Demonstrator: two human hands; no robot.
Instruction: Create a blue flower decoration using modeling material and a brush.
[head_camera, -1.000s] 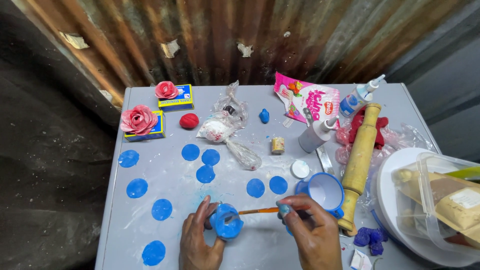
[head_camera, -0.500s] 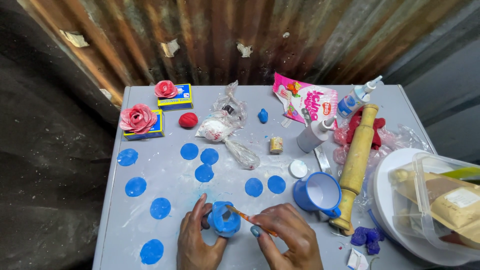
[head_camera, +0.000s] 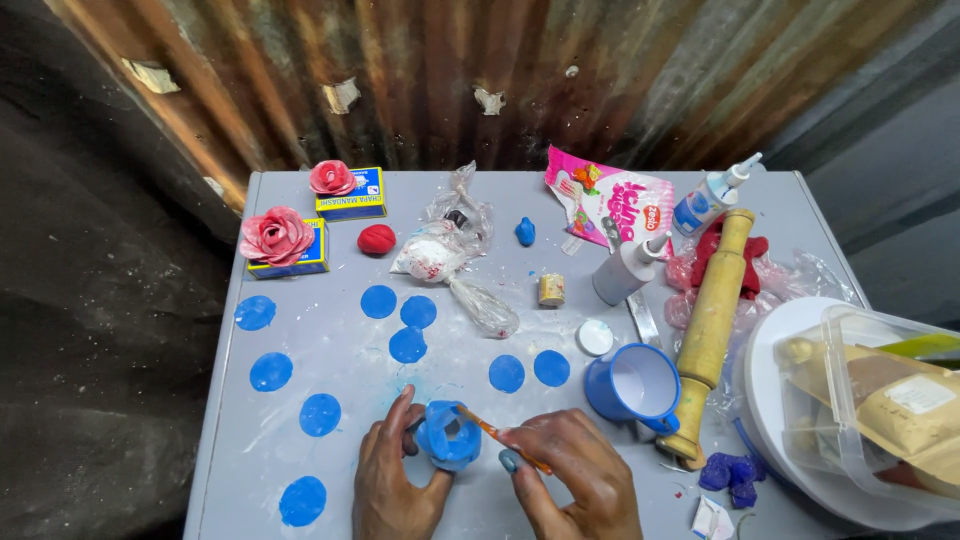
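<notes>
My left hand (head_camera: 392, 480) pinches a small blue clay flower (head_camera: 448, 436) against the grey table (head_camera: 330, 360) near its front edge. My right hand (head_camera: 575, 480) grips a thin orange brush (head_camera: 497, 435), whose tip rests on the top of the blue flower. Several flat blue clay discs (head_camera: 406, 344) lie scattered on the table to the left and behind the hands. A blue mug (head_camera: 632, 385) stands just right of my right hand.
A wooden rolling pin (head_camera: 712, 320) lies at the right, beside a clear plastic box (head_camera: 880, 400) on a white round board. Two pink clay roses (head_camera: 275, 236) sit on small boxes at back left, near a red clay lump (head_camera: 377, 239), plastic bags and glue bottles (head_camera: 630, 268).
My right hand has come away from the blue mug and moved left with the brush, bringing its tip onto the blue flower. My left hand has stayed on the flower.
</notes>
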